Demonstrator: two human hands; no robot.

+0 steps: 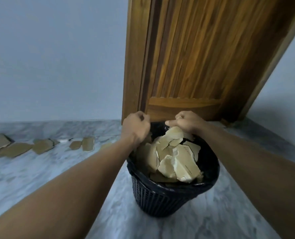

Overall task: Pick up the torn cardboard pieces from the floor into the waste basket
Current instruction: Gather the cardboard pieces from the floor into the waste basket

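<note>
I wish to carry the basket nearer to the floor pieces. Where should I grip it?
Probably the waste basket by its rim, left and right sides, from above: the rim is bare there, while cardboard heaps in the middle.

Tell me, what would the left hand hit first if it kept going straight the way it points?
Probably the wooden door: the left hand points away across the waste basket at its far rim, and the door stands behind. Depth is unclear.
</note>
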